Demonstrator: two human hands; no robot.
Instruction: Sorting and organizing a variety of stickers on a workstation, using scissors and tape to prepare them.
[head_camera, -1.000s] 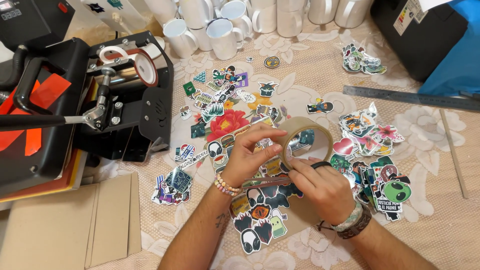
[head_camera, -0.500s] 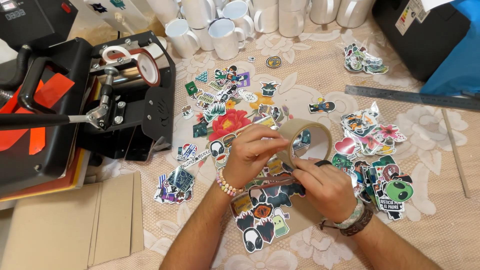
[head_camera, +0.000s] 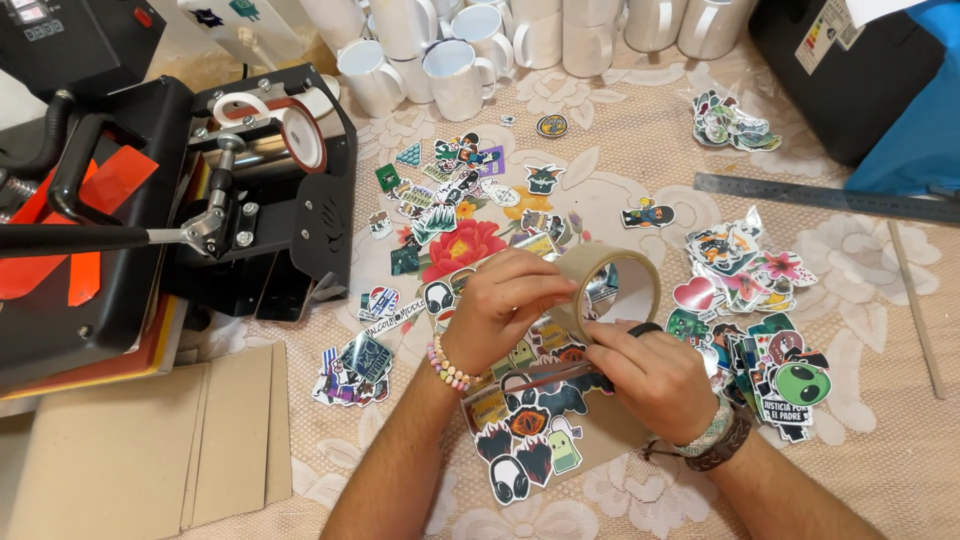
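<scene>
My left hand (head_camera: 505, 305) grips a brown roll of packing tape (head_camera: 610, 288), held upright over the table. My right hand (head_camera: 648, 378) pinches the roll's lower edge, fingertips at the tape's loose end. Under both hands lies a piece of brown card (head_camera: 530, 425) covered with colourful stickers. Many more loose stickers (head_camera: 450, 215) are spread across the lace tablecloth around the hands, including a green alien sticker (head_camera: 800, 385).
A black mug heat press (head_camera: 200, 215) with a long handle stands at the left. White mugs (head_camera: 455, 70) line the back. A metal ruler (head_camera: 825, 197) lies at the right, flat cardboard pieces (head_camera: 150, 440) at front left, a black case (head_camera: 850, 70) at back right.
The tape roll has tilted more upright, and my right fingers have shifted along its lower edge. Both hands stay over the sticker card.
</scene>
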